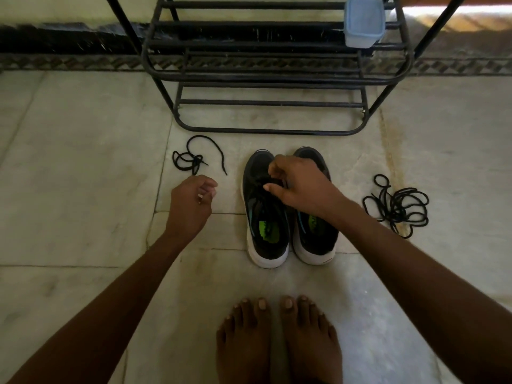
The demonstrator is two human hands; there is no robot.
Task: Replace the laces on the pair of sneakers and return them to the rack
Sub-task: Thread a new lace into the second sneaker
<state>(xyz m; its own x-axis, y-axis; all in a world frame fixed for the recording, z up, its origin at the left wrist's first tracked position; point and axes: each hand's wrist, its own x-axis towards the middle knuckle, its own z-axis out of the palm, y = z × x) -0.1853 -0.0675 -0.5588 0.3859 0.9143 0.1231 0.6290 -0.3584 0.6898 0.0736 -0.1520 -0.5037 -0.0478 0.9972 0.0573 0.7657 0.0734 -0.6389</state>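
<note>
Side by side on the stone floor, black white-soled sneakers stand; right hand pinches the left shoe's lace. Left hand hovers loosely curled, holding nothing. Tangled cord laces lie right; short lace left. Beyond, a tubular metal rack carries a lidded plastic box.
</note>
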